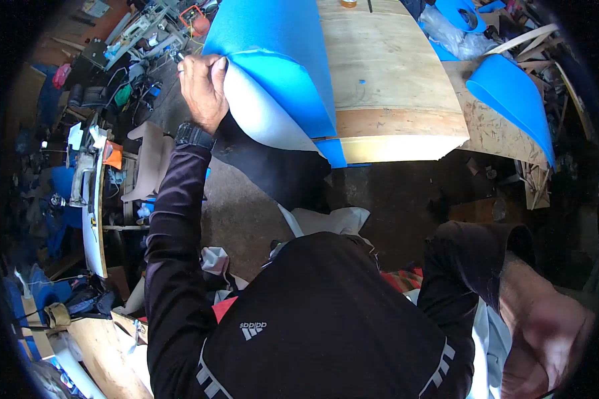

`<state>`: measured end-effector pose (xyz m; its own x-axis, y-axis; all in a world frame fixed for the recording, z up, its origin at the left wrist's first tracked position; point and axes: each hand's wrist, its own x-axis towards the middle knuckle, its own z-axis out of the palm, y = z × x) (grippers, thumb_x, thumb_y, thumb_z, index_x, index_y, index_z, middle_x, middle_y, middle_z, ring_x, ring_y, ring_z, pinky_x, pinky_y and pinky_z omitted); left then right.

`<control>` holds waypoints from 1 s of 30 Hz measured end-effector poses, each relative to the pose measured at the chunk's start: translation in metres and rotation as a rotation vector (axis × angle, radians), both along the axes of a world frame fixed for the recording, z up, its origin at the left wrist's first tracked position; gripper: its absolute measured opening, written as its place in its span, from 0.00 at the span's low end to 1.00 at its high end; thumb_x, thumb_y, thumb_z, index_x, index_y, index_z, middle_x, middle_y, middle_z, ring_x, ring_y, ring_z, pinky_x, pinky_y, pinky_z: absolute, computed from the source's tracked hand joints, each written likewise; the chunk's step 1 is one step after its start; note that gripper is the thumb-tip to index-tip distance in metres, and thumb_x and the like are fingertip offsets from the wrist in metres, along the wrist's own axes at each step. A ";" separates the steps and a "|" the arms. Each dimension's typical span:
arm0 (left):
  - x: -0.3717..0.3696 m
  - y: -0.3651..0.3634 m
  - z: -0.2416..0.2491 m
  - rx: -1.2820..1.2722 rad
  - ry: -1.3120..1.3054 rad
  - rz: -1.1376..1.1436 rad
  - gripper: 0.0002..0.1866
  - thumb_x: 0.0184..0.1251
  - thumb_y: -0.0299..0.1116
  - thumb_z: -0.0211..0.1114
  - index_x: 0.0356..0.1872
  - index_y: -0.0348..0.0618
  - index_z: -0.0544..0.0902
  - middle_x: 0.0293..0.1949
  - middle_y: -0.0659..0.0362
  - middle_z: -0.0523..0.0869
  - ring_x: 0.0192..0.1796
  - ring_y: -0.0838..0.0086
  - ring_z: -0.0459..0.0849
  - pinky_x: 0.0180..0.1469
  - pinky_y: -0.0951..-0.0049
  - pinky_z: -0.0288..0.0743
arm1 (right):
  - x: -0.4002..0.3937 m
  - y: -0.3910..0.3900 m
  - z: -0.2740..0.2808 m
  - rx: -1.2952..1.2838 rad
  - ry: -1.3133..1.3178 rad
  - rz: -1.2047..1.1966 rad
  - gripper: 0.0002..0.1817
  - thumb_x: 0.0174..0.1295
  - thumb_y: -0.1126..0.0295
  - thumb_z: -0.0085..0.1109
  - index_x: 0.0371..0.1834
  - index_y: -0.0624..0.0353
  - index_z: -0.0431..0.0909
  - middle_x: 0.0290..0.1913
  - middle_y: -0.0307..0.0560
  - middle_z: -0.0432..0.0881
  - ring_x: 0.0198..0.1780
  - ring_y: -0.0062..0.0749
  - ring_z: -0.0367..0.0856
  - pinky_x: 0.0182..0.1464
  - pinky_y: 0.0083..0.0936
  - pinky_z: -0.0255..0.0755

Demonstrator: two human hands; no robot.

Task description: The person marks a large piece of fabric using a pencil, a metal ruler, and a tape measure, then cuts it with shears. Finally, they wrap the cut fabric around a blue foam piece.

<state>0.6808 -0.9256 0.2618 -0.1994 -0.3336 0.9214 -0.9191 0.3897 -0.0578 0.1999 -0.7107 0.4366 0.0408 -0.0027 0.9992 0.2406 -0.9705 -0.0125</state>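
Observation:
My left hand [203, 86] is closed on the edge of a blue foam sheet [273, 33], with a thumb on its near left corner. The sheet's pale underside [263, 110] curls away below my hand. The rest of the sheet lies along the left side of a plywood-topped block [393, 60], and a short blue strip [333, 151] hangs at the block's front corner. Close to the camera at the lower right is my right hand [549, 326], raised and blurred. Its fingers cannot be made out, nor whether it holds anything.
A curved blue piece [512, 100] rests on a board [472, 106] at the right, beside wood offcuts and clear plastic [446, 26]. Along the left stand a beige chair [146, 159], a white-edged table [94, 226] and cluttered tools. Dark floor [393, 206] shows below the block.

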 end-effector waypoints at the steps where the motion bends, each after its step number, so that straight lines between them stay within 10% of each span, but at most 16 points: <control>1: 0.000 0.000 -0.001 -0.001 -0.005 0.002 0.06 0.72 0.30 0.70 0.43 0.42 0.82 0.39 0.51 0.82 0.44 0.53 0.81 0.52 0.55 0.71 | -0.002 0.001 -0.001 0.001 -0.001 -0.001 0.10 0.58 0.70 0.69 0.39 0.64 0.83 0.40 0.41 0.84 0.40 0.31 0.84 0.53 0.27 0.79; 30: 0.004 -0.002 -0.003 0.018 -0.007 -0.004 0.05 0.74 0.30 0.69 0.43 0.43 0.82 0.39 0.52 0.82 0.44 0.54 0.80 0.51 0.56 0.71 | 0.013 -0.018 -0.018 -0.119 -0.148 -0.014 0.07 0.63 0.74 0.70 0.41 0.65 0.85 0.40 0.42 0.87 0.45 0.33 0.86 0.57 0.28 0.80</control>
